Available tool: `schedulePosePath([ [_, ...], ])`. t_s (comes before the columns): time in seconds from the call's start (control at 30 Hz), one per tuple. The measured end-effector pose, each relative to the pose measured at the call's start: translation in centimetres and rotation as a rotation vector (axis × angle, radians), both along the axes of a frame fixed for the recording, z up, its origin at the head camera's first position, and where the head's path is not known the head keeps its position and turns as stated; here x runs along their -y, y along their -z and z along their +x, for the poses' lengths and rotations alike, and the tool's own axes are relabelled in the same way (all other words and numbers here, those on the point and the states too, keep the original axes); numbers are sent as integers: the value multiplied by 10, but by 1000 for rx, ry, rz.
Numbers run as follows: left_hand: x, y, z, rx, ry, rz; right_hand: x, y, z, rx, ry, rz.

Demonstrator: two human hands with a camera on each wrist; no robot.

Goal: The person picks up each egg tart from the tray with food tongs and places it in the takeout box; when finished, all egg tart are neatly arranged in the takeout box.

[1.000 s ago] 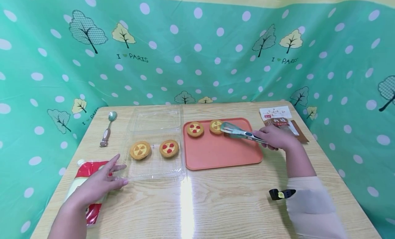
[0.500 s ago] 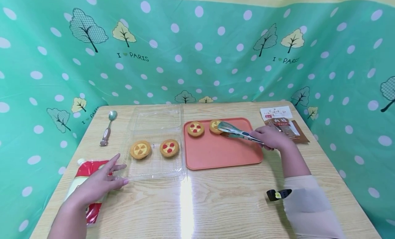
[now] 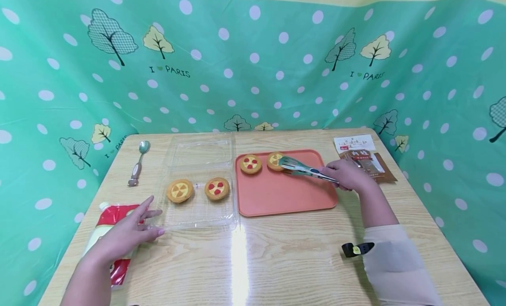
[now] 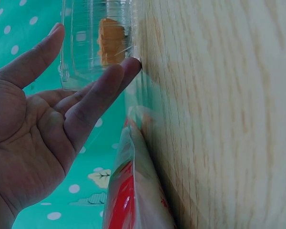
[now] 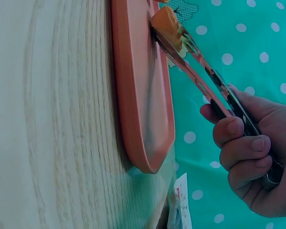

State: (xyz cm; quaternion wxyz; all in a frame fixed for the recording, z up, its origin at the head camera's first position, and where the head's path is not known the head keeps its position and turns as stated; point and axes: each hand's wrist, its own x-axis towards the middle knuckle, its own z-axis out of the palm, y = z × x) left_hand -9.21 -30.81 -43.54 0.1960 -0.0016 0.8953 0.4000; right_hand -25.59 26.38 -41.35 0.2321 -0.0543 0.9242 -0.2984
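My right hand (image 3: 348,174) grips metal tongs (image 3: 306,169), fingers curled round the handles in the right wrist view. The tongs' tips reach over the right edge of a tart (image 3: 275,161) with a yellow wedge pattern, on the pink tray (image 3: 284,196). In the right wrist view the tart (image 5: 167,26) lies between the two tong arms. Beside it on the tray is a tart with red spots (image 3: 251,164). My left hand (image 3: 130,233), fingers spread, is over a red and white pouch (image 3: 120,266), near the left edge of a clear plastic box (image 3: 197,216).
Inside the box lie a wedge-patterned tart (image 3: 179,191) and a red-spotted tart (image 3: 217,189); its lid (image 3: 202,152) is folded back. A spoon (image 3: 138,163) rests at the far left. Brown and white packets (image 3: 367,163) lie at the right. A green dotted curtain (image 3: 253,95) hangs behind.
The tongs and my right hand shifted slightly left, further over the wedge-patterned tart, then stayed nearly still. My left hand has not visibly moved.
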Motion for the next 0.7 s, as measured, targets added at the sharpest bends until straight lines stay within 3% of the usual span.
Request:
schedulePosePath([
  [0.27, 0, -1, 1, 10, -6, 0, 1, -6, 2, -12, 11, -42],
  [0.7, -1, -2, 0, 26, -13, -1, 18, -33, 14, -58, -23, -113],
])
